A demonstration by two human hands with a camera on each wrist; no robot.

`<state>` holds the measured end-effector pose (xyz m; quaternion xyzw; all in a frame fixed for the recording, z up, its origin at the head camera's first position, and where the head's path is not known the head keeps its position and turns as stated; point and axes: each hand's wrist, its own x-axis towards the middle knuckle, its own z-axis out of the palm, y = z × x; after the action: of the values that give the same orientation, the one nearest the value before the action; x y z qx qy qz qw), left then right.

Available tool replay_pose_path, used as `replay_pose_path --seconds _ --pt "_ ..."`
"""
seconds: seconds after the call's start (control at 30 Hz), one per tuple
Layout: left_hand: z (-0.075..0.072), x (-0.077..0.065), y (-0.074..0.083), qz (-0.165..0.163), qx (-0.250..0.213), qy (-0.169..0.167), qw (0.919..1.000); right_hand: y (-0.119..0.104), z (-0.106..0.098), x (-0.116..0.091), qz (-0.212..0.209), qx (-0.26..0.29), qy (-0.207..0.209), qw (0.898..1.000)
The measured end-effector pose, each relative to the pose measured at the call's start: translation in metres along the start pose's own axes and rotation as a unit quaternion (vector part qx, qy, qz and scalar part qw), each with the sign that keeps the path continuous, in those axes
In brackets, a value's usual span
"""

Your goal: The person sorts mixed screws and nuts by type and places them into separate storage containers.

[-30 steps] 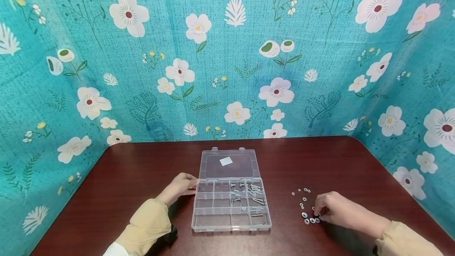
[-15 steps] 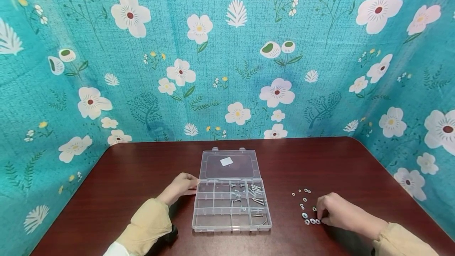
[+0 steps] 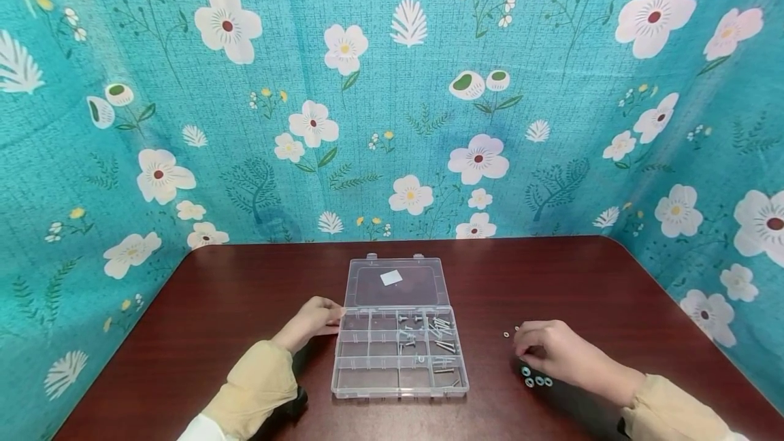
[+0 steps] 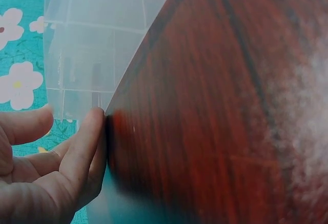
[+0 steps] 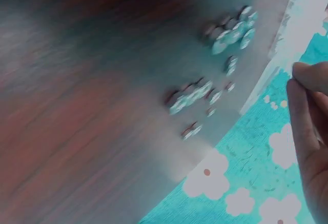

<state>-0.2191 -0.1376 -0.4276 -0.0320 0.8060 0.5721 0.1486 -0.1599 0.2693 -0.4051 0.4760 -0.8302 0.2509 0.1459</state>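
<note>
A clear plastic compartment box (image 3: 367, 378) lies with its lid (image 3: 422, 284) folded back. Screws (image 3: 445, 346) fill some of its right-hand compartments; several others on the left hold nothing. My left hand (image 3: 314, 322) touches the box's back left corner, fingers fairly straight, fingertips right at the side wall in the left wrist view. Raised over the scattered nuts and washers (image 3: 540, 380) is my right hand (image 3: 560, 352). Its thumb and index fingertip (image 5: 293, 88) meet in a pinch around a small nut, which the fingertips almost wholly hide.
A dark red wooden table (image 3: 257, 278) bears everything. Flowered turquoise cloth (image 3: 392, 121) hangs along its back and sides. More small nuts (image 3: 506, 335) lie left of my right hand. A white label (image 3: 390, 278) is on the lid.
My right hand has risen from the nuts at the right and moved left, now covering several of the small ones. My left hand and the box stay put.
</note>
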Motion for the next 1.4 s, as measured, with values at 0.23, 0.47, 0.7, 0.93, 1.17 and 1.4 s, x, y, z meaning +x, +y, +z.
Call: replay_pose_path --seconds 0.23,0.47,0.7,0.93,1.17,1.4 --pt "-0.001 0.002 0.000 -0.006 0.007 -0.001 1.0000 -0.013 0.007 0.028 -0.003 0.020 -0.006 1.000" --pt "-0.002 0.002 0.000 -0.010 0.011 -0.005 0.9999 -0.025 0.019 0.057 -0.054 0.044 -0.010 0.998" --pt "-0.002 0.002 -0.001 -0.009 0.004 0.007 0.9999 -0.035 0.032 0.085 -0.066 0.056 -0.004 0.996" --pt "-0.001 0.002 -0.002 -0.005 -0.010 -0.001 0.9999 -0.036 0.049 0.104 -0.051 0.060 -0.044 0.996" --pt "0.000 0.002 -0.001 -0.004 -0.012 -0.001 0.9999 -0.032 0.058 0.112 -0.028 0.056 -0.079 0.995" --pt "-0.001 0.001 -0.002 -0.004 -0.021 -0.003 0.9998 -0.026 0.045 0.107 0.036 0.027 -0.119 0.992"
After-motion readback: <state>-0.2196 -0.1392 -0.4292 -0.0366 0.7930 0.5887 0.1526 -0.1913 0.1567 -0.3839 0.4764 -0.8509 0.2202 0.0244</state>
